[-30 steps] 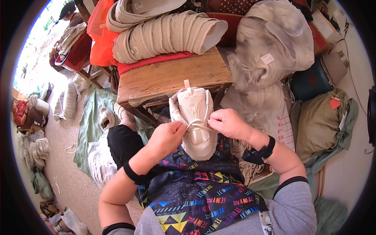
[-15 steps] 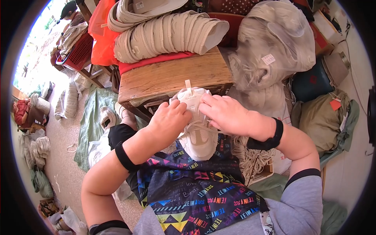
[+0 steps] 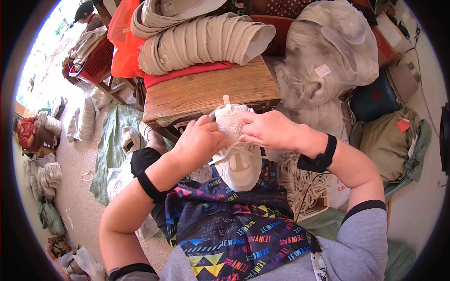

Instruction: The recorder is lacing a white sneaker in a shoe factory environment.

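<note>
A white sneaker upper (image 3: 240, 175) rests against my lap at the table's front edge, toe toward me, its pull tab (image 3: 227, 99) pointing away. A pale shoelace (image 3: 244, 151) crosses its front below the tongue. My left hand (image 3: 199, 144) is closed along the shoe's left side, fingers curled over the eyelet edge; its fingertips are partly hidden. From the right, my right hand (image 3: 271, 132) reaches over the shoe with thumb and forefinger pinched beside the tongue, at the lace.
Ahead is a wooden table (image 3: 211, 89) bearing a row of nested beige shoe uppers (image 3: 206, 44). A plastic-wrapped bundle (image 3: 328, 56) stands right of it. A box of loose laces (image 3: 304, 192) sits by my right knee. Another person (image 3: 86, 16) is far left.
My right hand's fingers have drawn together into a pinch and dipped slightly toward the lacing. My left hand has shifted slightly, still at the shoe's side. The shoe barely moved.
</note>
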`<state>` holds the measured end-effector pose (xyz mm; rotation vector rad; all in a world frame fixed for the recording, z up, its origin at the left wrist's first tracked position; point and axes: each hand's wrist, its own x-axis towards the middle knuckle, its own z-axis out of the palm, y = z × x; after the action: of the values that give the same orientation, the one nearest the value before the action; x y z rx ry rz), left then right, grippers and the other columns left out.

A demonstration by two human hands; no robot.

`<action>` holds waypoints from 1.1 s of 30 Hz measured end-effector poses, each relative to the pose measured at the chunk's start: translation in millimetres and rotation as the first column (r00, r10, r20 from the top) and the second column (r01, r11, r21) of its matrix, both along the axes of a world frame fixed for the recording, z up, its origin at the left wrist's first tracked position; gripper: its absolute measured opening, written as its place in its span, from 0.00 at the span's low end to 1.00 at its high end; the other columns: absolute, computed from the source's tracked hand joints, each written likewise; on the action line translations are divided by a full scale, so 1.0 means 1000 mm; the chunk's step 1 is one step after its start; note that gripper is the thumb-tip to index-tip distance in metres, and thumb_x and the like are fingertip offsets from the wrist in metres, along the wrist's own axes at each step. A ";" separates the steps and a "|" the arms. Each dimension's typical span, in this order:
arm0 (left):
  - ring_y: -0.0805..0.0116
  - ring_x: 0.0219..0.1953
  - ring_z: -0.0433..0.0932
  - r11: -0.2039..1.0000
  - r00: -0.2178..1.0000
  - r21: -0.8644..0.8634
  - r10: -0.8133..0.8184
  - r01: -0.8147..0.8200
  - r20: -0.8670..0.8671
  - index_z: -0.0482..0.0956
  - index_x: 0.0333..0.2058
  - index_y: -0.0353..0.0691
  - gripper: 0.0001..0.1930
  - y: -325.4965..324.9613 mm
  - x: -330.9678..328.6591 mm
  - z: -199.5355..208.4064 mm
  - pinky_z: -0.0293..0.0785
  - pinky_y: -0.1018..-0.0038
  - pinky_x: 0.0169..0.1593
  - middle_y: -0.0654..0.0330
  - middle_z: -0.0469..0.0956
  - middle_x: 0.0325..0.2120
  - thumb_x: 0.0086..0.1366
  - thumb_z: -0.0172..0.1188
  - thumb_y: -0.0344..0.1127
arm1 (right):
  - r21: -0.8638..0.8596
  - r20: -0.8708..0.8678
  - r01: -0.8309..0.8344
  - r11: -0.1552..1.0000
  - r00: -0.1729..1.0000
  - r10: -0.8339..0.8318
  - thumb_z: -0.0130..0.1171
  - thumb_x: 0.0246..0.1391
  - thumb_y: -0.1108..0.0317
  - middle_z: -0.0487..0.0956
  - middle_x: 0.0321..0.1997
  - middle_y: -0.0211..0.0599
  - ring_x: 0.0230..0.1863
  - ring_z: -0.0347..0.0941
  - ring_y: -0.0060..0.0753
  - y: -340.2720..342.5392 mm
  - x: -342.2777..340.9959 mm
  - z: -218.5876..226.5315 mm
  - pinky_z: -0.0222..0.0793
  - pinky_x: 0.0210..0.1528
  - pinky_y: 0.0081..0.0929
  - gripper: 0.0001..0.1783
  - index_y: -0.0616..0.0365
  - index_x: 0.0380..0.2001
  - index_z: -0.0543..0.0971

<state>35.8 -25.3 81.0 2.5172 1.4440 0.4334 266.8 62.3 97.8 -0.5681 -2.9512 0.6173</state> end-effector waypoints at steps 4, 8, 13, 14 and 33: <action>0.59 0.40 0.69 0.995 0.992 0.058 0.084 -0.079 -0.095 0.80 0.22 0.44 0.09 -0.005 0.014 0.000 0.67 0.63 0.43 0.63 0.74 0.29 0.54 0.64 0.41 | 0.074 0.020 0.023 0.997 0.999 -0.025 0.61 0.51 0.62 0.73 0.43 0.39 0.36 0.77 0.43 -0.010 -0.006 -0.009 0.75 0.37 0.38 0.09 0.55 0.25 0.80; 0.58 0.37 0.69 0.973 0.966 -0.044 0.231 -0.227 0.119 0.81 0.23 0.41 0.07 -0.010 0.018 -0.013 0.66 0.63 0.44 0.62 0.74 0.28 0.55 0.63 0.37 | -0.190 -0.107 0.251 0.949 0.956 -0.274 0.60 0.52 0.66 0.71 0.40 0.37 0.35 0.74 0.37 -0.023 -0.008 -0.018 0.71 0.38 0.32 0.07 0.58 0.26 0.79; 0.70 0.41 0.71 0.864 0.656 -0.433 0.485 -0.257 0.578 0.83 0.30 0.36 0.10 -0.019 0.030 -0.009 0.67 0.73 0.45 0.63 0.76 0.31 0.67 0.59 0.35 | -0.588 -0.330 0.262 0.765 0.786 -0.523 0.62 0.54 0.67 0.70 0.38 0.35 0.38 0.73 0.28 -0.031 -0.012 -0.033 0.70 0.37 0.28 0.09 0.61 0.25 0.79; 0.70 0.41 0.71 0.865 0.655 -0.430 0.485 -0.260 0.579 0.83 0.30 0.36 0.10 -0.022 0.037 0.006 0.67 0.73 0.45 0.63 0.76 0.31 0.67 0.59 0.35 | -0.739 -0.251 0.226 0.634 0.781 -0.571 0.60 0.57 0.67 0.69 0.38 0.32 0.36 0.72 0.24 -0.034 -0.012 -0.024 0.69 0.37 0.25 0.10 0.62 0.26 0.79; 0.70 0.35 0.82 0.880 0.137 -0.459 0.473 -0.118 0.871 0.63 0.54 0.29 0.19 -0.015 0.038 0.018 0.81 0.77 0.40 0.54 0.77 0.34 0.66 0.54 0.21 | -0.918 -0.253 0.003 0.397 0.766 -0.591 0.53 0.62 0.74 0.78 0.32 0.32 0.32 0.80 0.24 -0.030 -0.032 0.024 0.76 0.34 0.20 0.06 0.64 0.40 0.74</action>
<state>74.0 -40.1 99.1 1.0457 1.1953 1.4536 234.3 31.9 122.2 -0.7875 -1.6532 1.9090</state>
